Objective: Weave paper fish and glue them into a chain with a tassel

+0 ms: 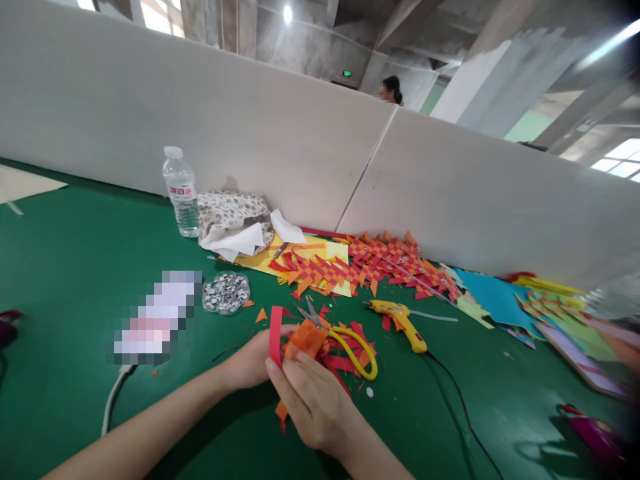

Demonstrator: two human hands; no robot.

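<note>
The yellow glue gun (389,309) lies on the green desk (400,413), its nozzle turned left, a translucent stick jutting from its right side and its black cord (457,397) running toward the near right. To the left of the glue gun, the paper strips (306,339), one red and upright beside a folded orange band, are held up over the desk. The right hand (317,400), nearer than the glue gun and to its left, has its fingers clamped on the strips; the left hand (256,363), farther left of it, reaches in behind the red one, and its fingertips are hidden, so I cannot tell whether they pinch. Room is tight on the glue gun's side of the hands: the yellow-handled scissors (371,353) sit between, blades slightly parted and aimed away from it, over red scraps (345,363). Beyond the glue gun, woven red-and-orange pieces (385,260) are heaped almost to the desk's far edge, where the white partition (280,140) rises. Well left of the glue gun, past a clear case of small round pieces (226,293), a pixelated slab (155,320) lies amid a broad green stretch; another green stretch spreads to the glue gun's right, up to a blue sheet (493,300).
</note>
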